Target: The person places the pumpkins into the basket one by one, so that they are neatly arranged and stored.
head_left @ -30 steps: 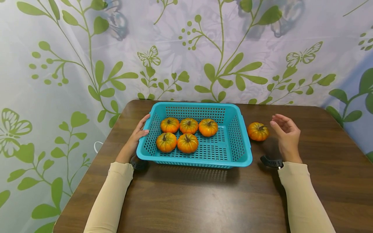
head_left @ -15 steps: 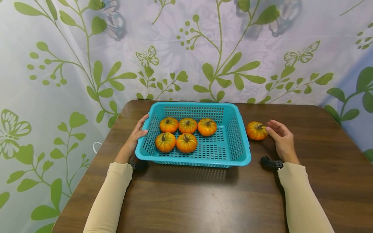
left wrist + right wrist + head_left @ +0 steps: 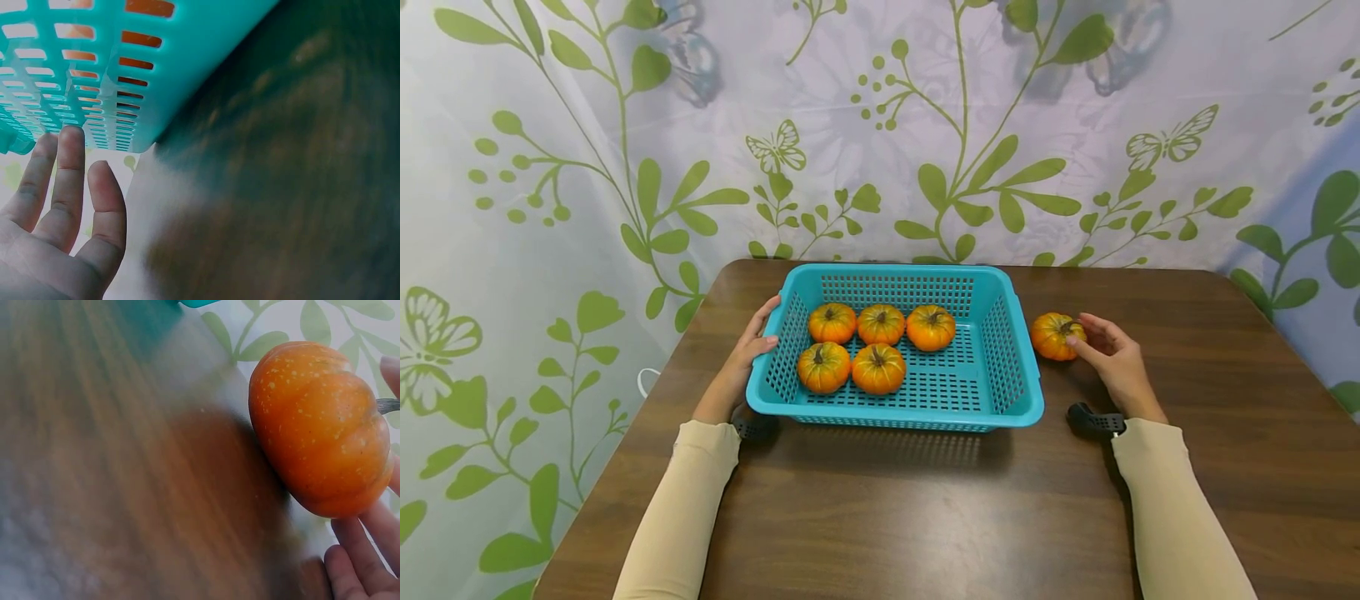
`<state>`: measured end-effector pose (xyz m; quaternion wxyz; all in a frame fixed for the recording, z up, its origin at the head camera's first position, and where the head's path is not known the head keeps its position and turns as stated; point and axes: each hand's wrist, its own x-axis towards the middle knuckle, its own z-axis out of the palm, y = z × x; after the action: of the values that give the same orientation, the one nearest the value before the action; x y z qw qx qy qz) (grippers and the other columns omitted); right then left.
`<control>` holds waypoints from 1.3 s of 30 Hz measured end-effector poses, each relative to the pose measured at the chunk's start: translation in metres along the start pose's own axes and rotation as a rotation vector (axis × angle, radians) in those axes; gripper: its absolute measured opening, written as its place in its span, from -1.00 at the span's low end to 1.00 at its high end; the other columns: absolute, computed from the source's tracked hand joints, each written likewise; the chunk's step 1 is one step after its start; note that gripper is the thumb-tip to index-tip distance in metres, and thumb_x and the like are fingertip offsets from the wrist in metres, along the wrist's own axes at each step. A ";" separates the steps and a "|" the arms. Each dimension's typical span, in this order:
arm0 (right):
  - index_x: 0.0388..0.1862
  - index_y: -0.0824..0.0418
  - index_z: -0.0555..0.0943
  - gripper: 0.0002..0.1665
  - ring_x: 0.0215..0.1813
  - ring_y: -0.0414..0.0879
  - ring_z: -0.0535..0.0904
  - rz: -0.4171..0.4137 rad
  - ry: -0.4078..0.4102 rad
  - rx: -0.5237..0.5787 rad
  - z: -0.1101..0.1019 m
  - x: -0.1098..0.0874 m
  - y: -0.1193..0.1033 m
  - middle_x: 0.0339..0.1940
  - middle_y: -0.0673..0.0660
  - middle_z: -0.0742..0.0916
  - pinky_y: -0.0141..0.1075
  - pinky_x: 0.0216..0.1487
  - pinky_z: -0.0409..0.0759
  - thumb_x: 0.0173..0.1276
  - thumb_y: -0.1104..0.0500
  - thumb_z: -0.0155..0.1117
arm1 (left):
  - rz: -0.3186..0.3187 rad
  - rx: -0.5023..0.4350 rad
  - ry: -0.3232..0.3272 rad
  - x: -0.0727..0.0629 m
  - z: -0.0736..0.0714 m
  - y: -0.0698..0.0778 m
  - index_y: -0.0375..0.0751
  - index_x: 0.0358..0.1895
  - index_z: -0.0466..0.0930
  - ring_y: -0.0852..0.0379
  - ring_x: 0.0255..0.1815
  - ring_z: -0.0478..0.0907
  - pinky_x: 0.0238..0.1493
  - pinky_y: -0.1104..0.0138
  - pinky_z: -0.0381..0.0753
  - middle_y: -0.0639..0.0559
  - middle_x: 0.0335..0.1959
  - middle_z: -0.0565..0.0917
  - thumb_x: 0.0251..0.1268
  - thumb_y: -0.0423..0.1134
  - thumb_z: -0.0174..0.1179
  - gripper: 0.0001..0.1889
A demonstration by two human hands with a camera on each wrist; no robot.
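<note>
My left hand (image 3: pixel 742 357) rests against the left end of the turquoise plastic basket (image 3: pixel 895 421), its thumb at the rim. In the left wrist view several fairly straight fingers (image 3: pixel 70 169) lie along the basket's slotted outer wall (image 3: pixel 181 44). A small orange pumpkin (image 3: pixel 1052 335) sits on the table just right of the basket. My right hand (image 3: pixel 1116 364) holds it from the right, thumb near the stem. The right wrist view shows the pumpkin (image 3: pixel 319 431) large, with fingers (image 3: pixel 356 550) at its side; the thumb is partly cut off.
Several similar small pumpkins (image 3: pixel 880 369) stand in two rows in the basket, mostly towards its left. Basket and loose pumpkin are on a brown wooden table (image 3: pixel 910 517). A leaf-patterned curtain (image 3: pixel 850 125) hangs behind it.
My right hand has moved left and down from beside the loose pumpkin, and its thumb and fingers are now on it. My left hand stays at the basket.
</note>
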<state>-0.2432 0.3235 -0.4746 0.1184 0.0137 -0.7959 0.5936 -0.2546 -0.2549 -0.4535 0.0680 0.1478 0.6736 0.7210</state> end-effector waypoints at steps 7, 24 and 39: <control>0.63 0.42 0.34 -0.20 0.14 -0.43 0.47 0.005 -0.073 -0.120 0.001 -0.001 -0.004 0.22 -0.25 0.56 -0.66 0.11 0.44 0.56 0.19 0.41 | 0.005 0.001 -0.001 0.000 0.000 -0.001 0.04 0.79 -0.07 -0.35 0.57 0.16 0.22 0.33 0.56 -0.26 0.77 -0.06 0.46 -0.19 -0.06 -0.16; 0.69 0.34 0.28 -0.09 0.17 -0.43 0.42 0.037 -0.118 -0.232 0.000 0.001 -0.004 0.52 0.47 0.50 -0.69 0.08 0.43 0.53 0.10 0.46 | -0.004 -0.004 -0.008 -0.001 -0.001 -0.003 0.08 0.79 -0.06 -0.36 0.59 0.15 0.23 0.33 0.57 -0.21 0.77 -0.06 0.48 -0.19 -0.06 -0.17; 0.66 0.39 0.31 -0.14 0.11 -0.46 0.48 0.003 -0.079 -0.186 0.000 -0.003 -0.007 0.40 0.26 0.58 -0.68 0.09 0.45 0.54 0.13 0.45 | 0.002 0.035 -0.009 0.000 -0.004 -0.004 0.01 0.80 -0.11 -0.30 0.67 0.04 0.31 0.34 0.48 -0.10 0.80 -0.10 0.50 -0.17 -0.07 -0.17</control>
<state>-0.2391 0.3209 -0.4683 0.0870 0.0248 -0.8517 0.5161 -0.2561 -0.2580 -0.4579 0.0678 0.1529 0.6856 0.7085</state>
